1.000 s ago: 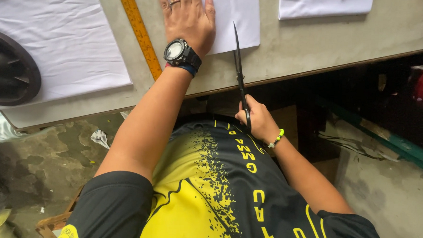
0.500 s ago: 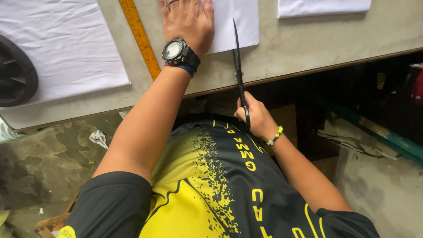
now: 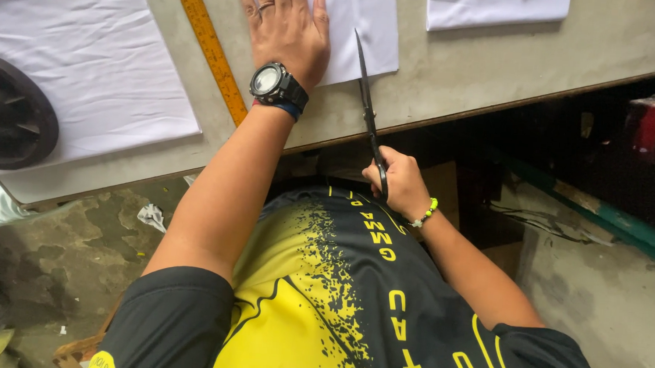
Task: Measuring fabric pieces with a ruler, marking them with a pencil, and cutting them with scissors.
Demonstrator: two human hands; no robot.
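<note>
We see the left hand [image 3: 284,24] lying flat, fingers spread, on a white rectangular sheet of cloth [image 3: 360,23] on the grey worktable [image 3: 450,71], pressing it down; rings show on two fingers and a black round wristwatch [image 3: 277,82] sits on the wrist. The right hand [image 3: 397,183] is below the table edge, closed around the handles of a pair of long black scissors [image 3: 368,105] — the blades point up over the edge and lie across the right part of that white sheet, close together as far as we can tell. A green and yellow beaded bracelet [image 3: 425,212] circles the right wrist. Just left of the left hand a long orange-yellow wooden ruler [image 3: 208,46] runs diagonally on the table, and beyond it lies a larger white sheet [image 3: 82,63] with a dark round fan housing [image 3: 10,119] overlapping its left edge. Another white sheet [image 3: 497,9] lies at the top right, well apart from the scissors — below us is a black and yellow jersey [image 3: 323,294]
</note>
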